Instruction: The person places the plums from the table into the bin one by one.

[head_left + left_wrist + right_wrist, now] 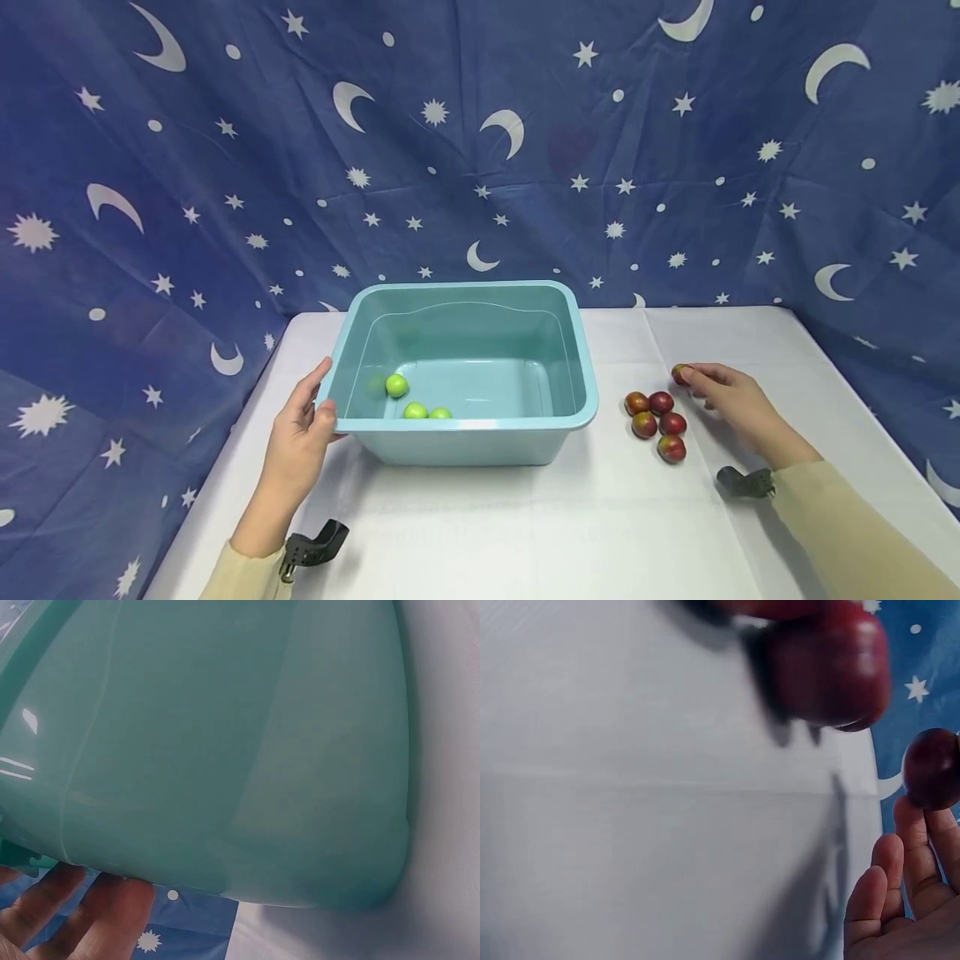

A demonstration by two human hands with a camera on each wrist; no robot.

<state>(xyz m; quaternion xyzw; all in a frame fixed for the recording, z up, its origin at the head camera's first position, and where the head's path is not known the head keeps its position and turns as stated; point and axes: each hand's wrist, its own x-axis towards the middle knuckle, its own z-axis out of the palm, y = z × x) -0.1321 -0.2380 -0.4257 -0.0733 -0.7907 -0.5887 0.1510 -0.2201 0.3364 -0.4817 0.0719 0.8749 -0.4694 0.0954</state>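
A light blue plastic basin (pixel 472 450) stands on the white-covered table. My left hand (pixel 295 446) grips its left rim, thumb on the near side; in the left wrist view the basin's side wall (pixel 195 750) fills most of the picture, with the fingers (pixel 112 915) at its rim. Inside the basin lie small round green fruits (pixel 397 385), three of them visible. To the right of the basin, my right hand (pixel 738 408) pinches a dark red plum (pixel 932 769) in its fingertips, lifted off the cloth. Several more red plums (pixel 672 423) lie in a cluster beside that hand.
White cloth (pixel 480 533) covers the table. A dark blue curtain (pixel 450 208) with white moons and stars hangs behind and along the sides. Black wrist-worn devices sit on the left wrist (pixel 315 546) and right wrist (pixel 744 482).
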